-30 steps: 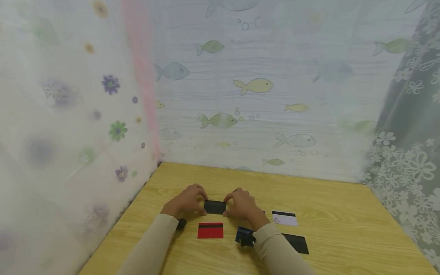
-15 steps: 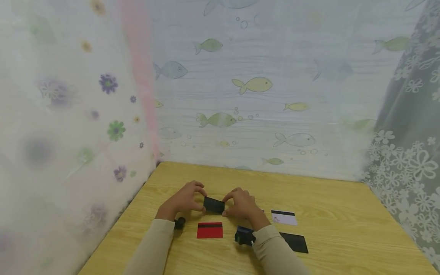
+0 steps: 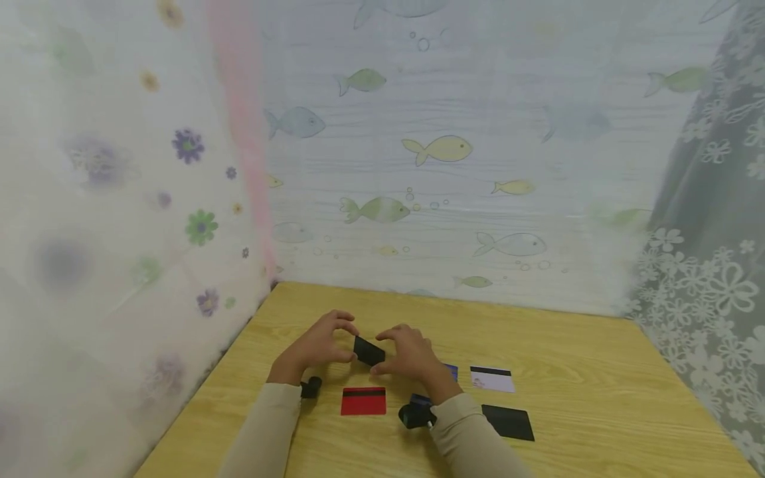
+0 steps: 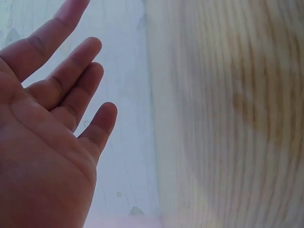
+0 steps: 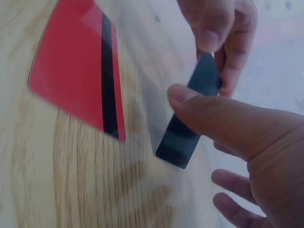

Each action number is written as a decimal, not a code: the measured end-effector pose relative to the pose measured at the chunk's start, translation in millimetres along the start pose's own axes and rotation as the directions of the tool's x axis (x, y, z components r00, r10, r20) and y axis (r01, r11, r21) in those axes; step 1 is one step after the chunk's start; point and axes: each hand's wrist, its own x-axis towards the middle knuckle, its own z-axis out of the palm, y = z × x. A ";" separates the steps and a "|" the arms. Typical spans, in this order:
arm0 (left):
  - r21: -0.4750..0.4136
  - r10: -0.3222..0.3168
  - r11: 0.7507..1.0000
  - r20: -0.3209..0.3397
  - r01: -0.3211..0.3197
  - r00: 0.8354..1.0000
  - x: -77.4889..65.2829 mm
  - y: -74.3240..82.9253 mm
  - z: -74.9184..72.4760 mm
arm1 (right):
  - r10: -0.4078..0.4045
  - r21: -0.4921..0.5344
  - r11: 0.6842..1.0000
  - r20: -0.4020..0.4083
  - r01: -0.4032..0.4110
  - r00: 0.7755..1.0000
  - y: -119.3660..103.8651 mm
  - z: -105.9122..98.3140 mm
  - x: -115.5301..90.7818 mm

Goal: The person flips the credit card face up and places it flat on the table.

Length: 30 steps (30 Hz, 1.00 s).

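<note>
A small black card (image 3: pixel 368 352) is raised at a tilt above the wooden table, seen nearly edge-on in the right wrist view. My left hand (image 3: pixel 321 342) pinches its left end between thumb and fingers; the left wrist view shows only several of that hand's fingers and the palm. Around the card's other end lies my right hand (image 3: pixel 409 355), thumb and index finger spread, the index fingertip a little above the card's edge. In the right wrist view the right thumb (image 5: pixel 190 102) crosses in front of the card; whether it touches is unclear. A red card (image 3: pixel 363 401) with a black stripe lies nearer.
On the table (image 3: pixel 597 385), a white card (image 3: pixel 492 379) with a black stripe and another black card (image 3: pixel 508 422) lie to the right. A blue card (image 3: pixel 451 372) is partly hidden by the right wrist. A patterned curtain (image 3: pixel 382 166) rises behind the table.
The black card has come up and turned from nearly flat, its right end swinging inward. My left hand keeps its pinch and rose slightly. My right hand moved left, its fingers spreading off the card's corners.
</note>
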 end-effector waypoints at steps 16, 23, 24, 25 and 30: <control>-0.098 0.015 0.995 -0.031 -0.018 0.999 1.2 5.1 -1.8 | -0.066 0.150 0.985 -0.114 0.082 0.991 -16.1 9.0 6.2; -0.134 0.019 0.991 -0.012 -0.021 1.000 -0.3 4.9 -3.6 | -0.062 0.213 0.974 -0.087 0.079 0.994 -15.5 11.7 7.9; -0.132 0.015 0.991 -0.008 -0.015 1.000 -0.2 4.8 -3.7 | -0.055 0.211 0.975 -0.076 0.070 0.996 -15.0 11.8 8.4; -0.129 0.003 0.992 -0.006 -0.004 1.000 -0.3 4.3 -3.8 | -0.050 0.204 0.977 -0.064 0.062 0.997 -14.6 11.9 8.8; -0.095 -0.087 0.992 -0.020 0.085 0.996 -0.6 -1.7 -3.7 | -0.003 0.048 0.999 -0.028 0.004 1.000 -10.9 12.9 10.8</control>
